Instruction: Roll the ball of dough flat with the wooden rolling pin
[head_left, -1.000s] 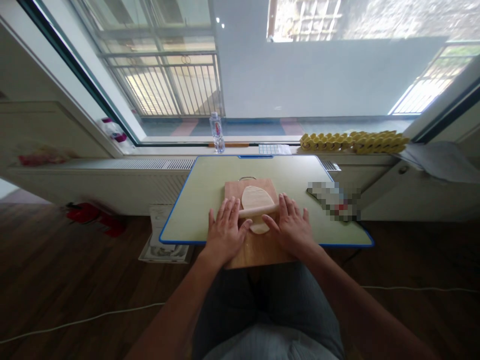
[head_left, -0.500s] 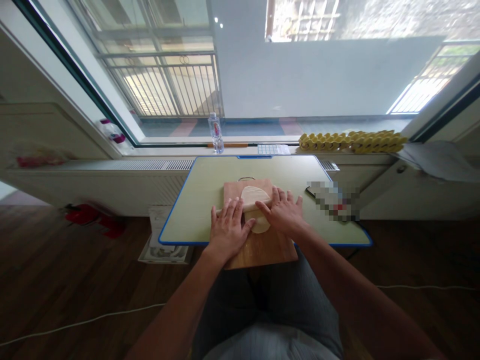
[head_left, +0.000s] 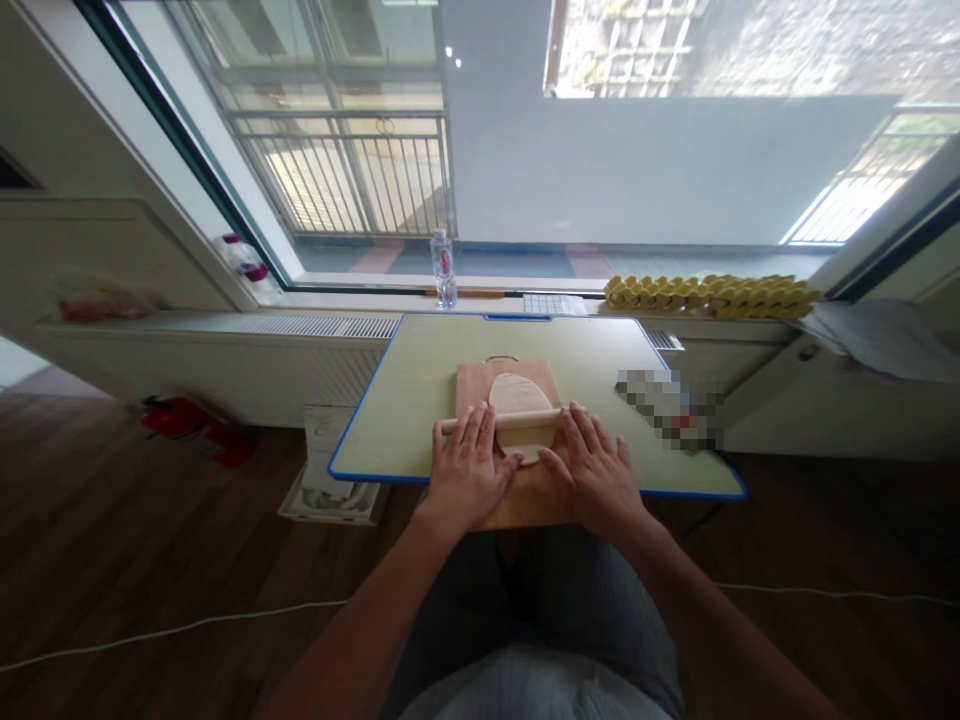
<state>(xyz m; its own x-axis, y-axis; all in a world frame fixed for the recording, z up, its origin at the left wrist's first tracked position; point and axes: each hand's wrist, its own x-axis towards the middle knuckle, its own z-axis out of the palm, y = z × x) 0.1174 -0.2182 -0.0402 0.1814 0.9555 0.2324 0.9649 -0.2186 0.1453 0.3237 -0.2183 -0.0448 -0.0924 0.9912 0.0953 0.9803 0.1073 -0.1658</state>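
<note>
A wooden rolling pin (head_left: 528, 419) lies crosswise over a flat, pale sheet of dough (head_left: 517, 392). Under the dough is a wooden cutting board (head_left: 470, 378) with a metal handle at its far end. My left hand (head_left: 470, 470) holds the left part of the pin, fingers laid over it and thumb by the dough's near edge. On the pin's right end, my right hand (head_left: 596, 465) rests with its fingertips over the wood, its thumb pointing in toward the dough. The pin's right tip is hidden under those fingers.
The board overhangs the near edge of a blue-rimmed folding table (head_left: 405, 400). A blurred-out object (head_left: 667, 405) lies on the table's right. Along the windowsill are a clear bottle (head_left: 443, 270) and yellow egg-carton-like trays (head_left: 705, 295). A red fire extinguisher (head_left: 199, 430) lies on the floor at left.
The rolling pin has come slightly nearer to me over the dough, showing more of the far part. My right hand has shifted right and nearer. The view has tilted a little.
</note>
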